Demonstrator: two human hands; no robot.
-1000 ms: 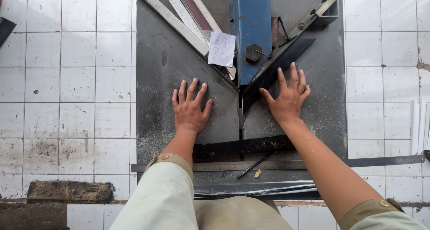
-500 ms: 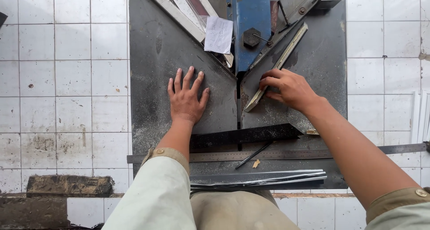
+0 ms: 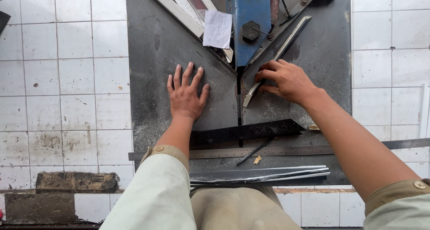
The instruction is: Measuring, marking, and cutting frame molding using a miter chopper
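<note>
I see the right hand [image 3: 286, 80] pinching a slim silver metal strip [image 3: 278, 55], angled on the dusty grey steel table [image 3: 156, 55] beside the blue blade housing [image 3: 251, 19]. Left hand [image 3: 185, 95] flat, fingers spread, empty.

left hand [image 3: 186, 95] — flat, fingers spread | right hand [image 3: 286, 80] — fingers curled, seemingly pinching

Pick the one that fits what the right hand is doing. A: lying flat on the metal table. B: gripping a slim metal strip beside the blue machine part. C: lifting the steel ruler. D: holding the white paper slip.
B: the right hand pinches the slim metal strip lying diagonally by the blue machine part, while the left hand lies flat on the metal table.
</note>
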